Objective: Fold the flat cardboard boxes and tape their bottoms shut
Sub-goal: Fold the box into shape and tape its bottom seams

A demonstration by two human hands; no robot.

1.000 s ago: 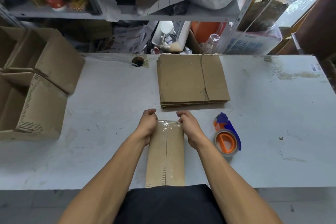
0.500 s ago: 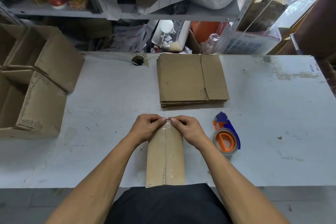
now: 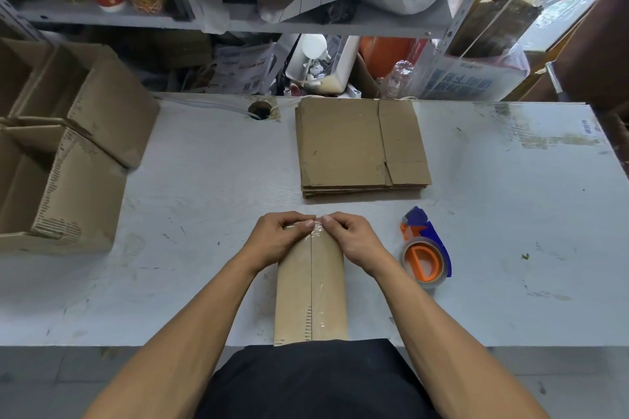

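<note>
A: Two hands sit on the far end of the box (image 3: pixel 311 286), which stands bottom-up at the near edge of the table (image 3: pixel 204 187), right against the person's body. The seam between its flaps runs straight away from the person, with clear tape (image 3: pixel 321 282) shining along it.

B: And the fingers?

A: The left hand (image 3: pixel 277 240) and right hand (image 3: pixel 352 238) are both curled over the box's far edge, thumbs nearly meeting at the seam and pressing the tape end down. A second ago they were apart, one on each far corner — they have come together at the middle.

B: So what does that say about the job?

A: Probably that the strip is laid and the tail is being rubbed over the edge — this box looks close to done, though how far the tape goes down the far side is hidden.

B: What's beyond?

A: Just right of the box lies the tape dispenser (image 3: pixel 425 253), orange and blue, untouched. Farther back in the middle, the stack of flat boxes (image 3: pixel 360 146) waits to be folded. On the left stand the open boxes (image 3: pixel 68 160), apparently already made up. Behind the table, a cluttered shelf (image 3: pixel 306 24).
</note>
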